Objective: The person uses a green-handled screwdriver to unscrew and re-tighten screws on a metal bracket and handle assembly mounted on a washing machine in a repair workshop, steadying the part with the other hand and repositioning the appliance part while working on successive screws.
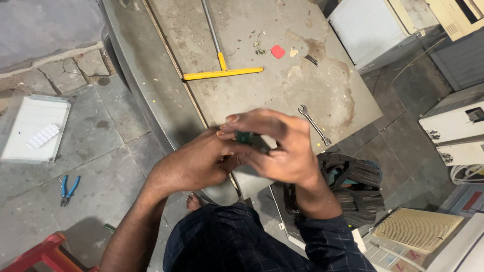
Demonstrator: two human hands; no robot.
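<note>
Dark blue checked cloth (227, 242) is seen nearest, over the person's lap, with a bare foot (193, 201) peeking out on the grey stone floor (111, 141). Just above it, the left hand (194, 163) and the right hand (277, 148) are pressed close together. A small dark green thing (245, 137) is pinched between them; the right hand's grip is curled over it from the top, and the left hand's grip is closed under it. What the green thing is cannot be told, since most of it is hidden by fingers. It could be dropped if the fingers slip, because only a small part is held, and it might be lost on the floor. A dark striped bag (353, 189) lies beside the right arm. Blue pliers (68, 189) are left on the floor, well apart. Farther off, a silver spanner (313, 123) lies on the dusty worktop (312, 75), and a yellow T-shaped tool (222, 70) and a small red bit (278, 51) are seen beyond it.
</note>
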